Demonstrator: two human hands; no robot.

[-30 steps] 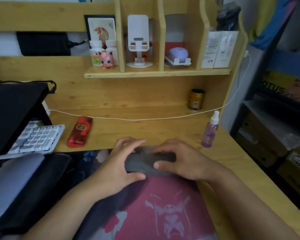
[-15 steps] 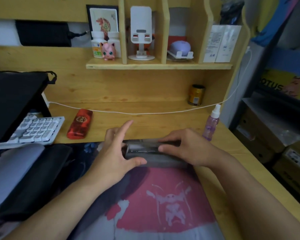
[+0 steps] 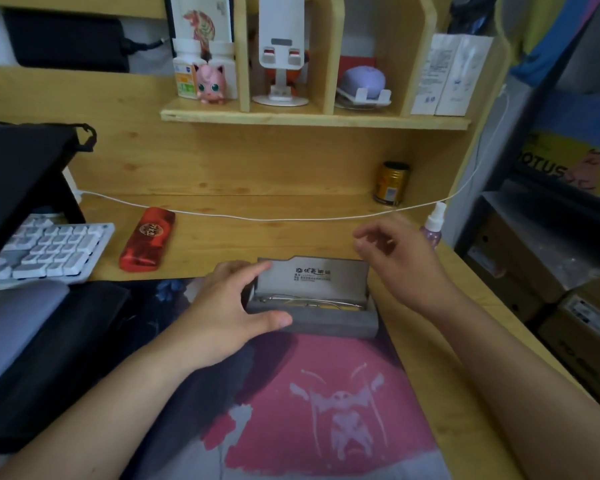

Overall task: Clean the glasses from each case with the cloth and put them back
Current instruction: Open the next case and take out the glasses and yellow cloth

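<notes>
The left hand grips the left end of the open grey case, thumb on its near wall. The glasses lie inside. The right hand hovers over the lid's right edge, fingers loosely curled, holding nothing. A red case lies far left on the bare desk.

I see a grey case lying open at the far edge of the pink desk mat, its lid standing up. Thin-framed glasses lie folded inside it. A shut red case lies flat, far left of the mat's top.
</notes>
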